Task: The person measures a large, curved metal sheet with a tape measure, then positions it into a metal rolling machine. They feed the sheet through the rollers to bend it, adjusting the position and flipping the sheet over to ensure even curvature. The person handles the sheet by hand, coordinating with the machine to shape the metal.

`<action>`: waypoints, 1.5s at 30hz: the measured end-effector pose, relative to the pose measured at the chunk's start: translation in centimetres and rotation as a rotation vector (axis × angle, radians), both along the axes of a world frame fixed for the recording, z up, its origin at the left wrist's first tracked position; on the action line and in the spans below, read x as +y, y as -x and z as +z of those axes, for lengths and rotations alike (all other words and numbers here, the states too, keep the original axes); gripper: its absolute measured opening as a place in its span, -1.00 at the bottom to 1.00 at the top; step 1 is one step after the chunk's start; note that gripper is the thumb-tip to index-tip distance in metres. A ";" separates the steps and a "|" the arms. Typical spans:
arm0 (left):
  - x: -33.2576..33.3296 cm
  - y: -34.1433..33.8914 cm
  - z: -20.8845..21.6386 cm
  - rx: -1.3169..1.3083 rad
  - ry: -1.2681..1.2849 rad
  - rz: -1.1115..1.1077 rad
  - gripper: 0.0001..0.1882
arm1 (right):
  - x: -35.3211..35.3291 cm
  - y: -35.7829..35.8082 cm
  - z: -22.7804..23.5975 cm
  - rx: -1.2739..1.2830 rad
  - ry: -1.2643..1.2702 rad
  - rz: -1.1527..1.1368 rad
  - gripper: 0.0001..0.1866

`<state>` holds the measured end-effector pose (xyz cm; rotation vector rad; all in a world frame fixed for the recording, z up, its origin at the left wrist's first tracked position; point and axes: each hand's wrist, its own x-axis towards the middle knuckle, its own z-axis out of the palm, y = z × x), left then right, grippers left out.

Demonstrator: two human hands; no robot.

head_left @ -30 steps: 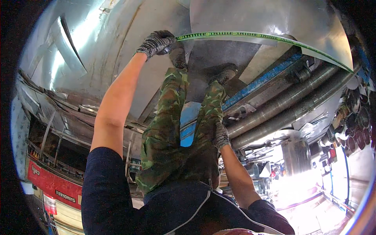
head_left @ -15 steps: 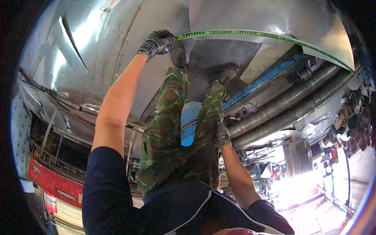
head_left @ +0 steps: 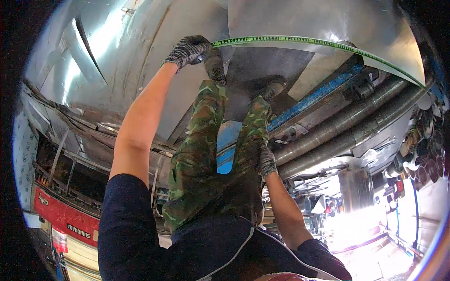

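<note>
My left hand, in a dark grey-and-white knit glove, is closed around the case of a tape measure. Most of the case is hidden by the glove. Its green blade runs out to the right in a long curve, along the near edge of a shiny metal sheet, as far as the sheet's right corner. My right hand, gloved alike, lies against the thigh of my camouflage trousers, apart from the tape. Its fingers show only in part, and I see nothing held in it.
Under and beside the sheet run a blue metal beam and long round metal rollers. Metal offcuts lie at the far left. A red machine panel stands at the lower left, and stacked metal parts are at the right.
</note>
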<state>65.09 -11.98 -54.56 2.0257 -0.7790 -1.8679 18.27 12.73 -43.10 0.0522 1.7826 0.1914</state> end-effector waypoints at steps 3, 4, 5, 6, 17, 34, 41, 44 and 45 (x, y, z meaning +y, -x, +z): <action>-0.1 -0.1 0.1 0.009 -0.052 -0.006 -0.74 | 2.8 2.6 -1.3 -0.055 0.092 0.067 -0.45; -0.7 -0.1 0.5 0.006 -0.089 -0.037 -0.72 | -0.5 -0.6 0.5 0.002 -0.003 0.007 -0.46; -0.9 -0.1 0.8 0.007 -0.134 -0.052 -0.70 | -3.8 -3.1 2.5 0.062 -0.105 -0.038 -0.46; -0.6 -0.1 0.8 -0.013 -0.094 -0.064 -0.70 | -5.4 -4.4 3.8 0.074 -0.090 -0.042 -0.46; -0.5 -0.4 0.0 -0.008 -0.116 -0.082 -0.70 | -3.7 -3.5 2.4 0.060 -0.064 -0.164 -0.47; 0.3 0.2 -0.2 -0.047 0.012 0.003 -0.75 | -7.7 -4.9 5.2 0.093 -0.066 -0.076 -0.51; -0.3 0.1 0.9 -0.016 -0.129 -0.005 -0.74 | -5.0 -2.2 3.4 0.039 -0.061 -0.076 -0.52; 0.1 0.3 0.9 -0.041 -0.069 0.024 -0.72 | -4.7 -1.9 3.2 0.025 -0.057 -0.074 -0.52; 0.1 0.3 0.8 -0.041 -0.051 0.025 -0.73 | -4.6 -1.8 3.0 0.021 -0.052 -0.074 -0.52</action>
